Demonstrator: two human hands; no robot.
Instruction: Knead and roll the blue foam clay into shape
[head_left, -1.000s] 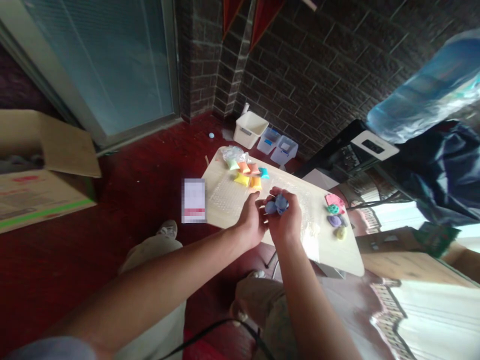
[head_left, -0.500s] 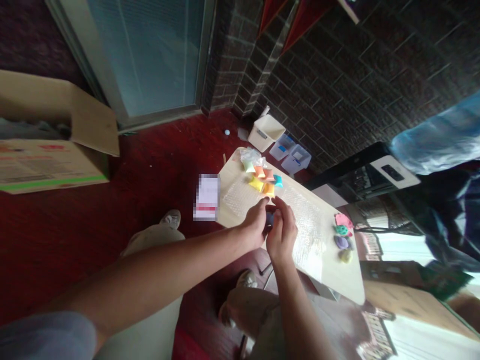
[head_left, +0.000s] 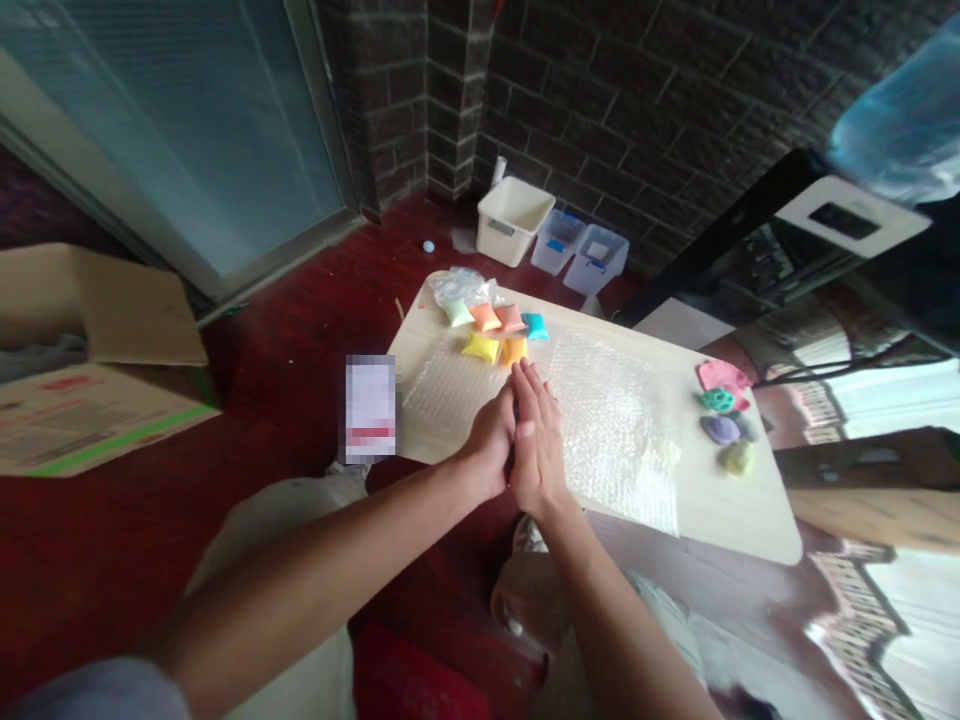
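Observation:
My left hand (head_left: pixel 491 440) and my right hand (head_left: pixel 534 440) are pressed flat together, palm to palm, fingers straight and pointing away from me. They hover over the near edge of a pale low table (head_left: pixel 750 510). The blue clay lump they held a moment ago does not show; it is hidden between the palms. Under and beyond the hands lies a clear bubble-wrap sheet (head_left: pixel 607 420). Several small coloured clay packets (head_left: pixel 495 335) sit just past my fingertips.
Small clay shapes in pink, green, purple and yellow (head_left: pixel 721 415) lie at the table's right end. A white bin (head_left: pixel 514 205) and two clear boxes (head_left: pixel 574 250) stand by the brick wall. An open cardboard box (head_left: pixel 90 390) is on the red floor to the left.
A second ago both hands cupped a visible blue clay lump. They have since flattened against each other, hiding it. The view has also swung and tilted down toward the table.

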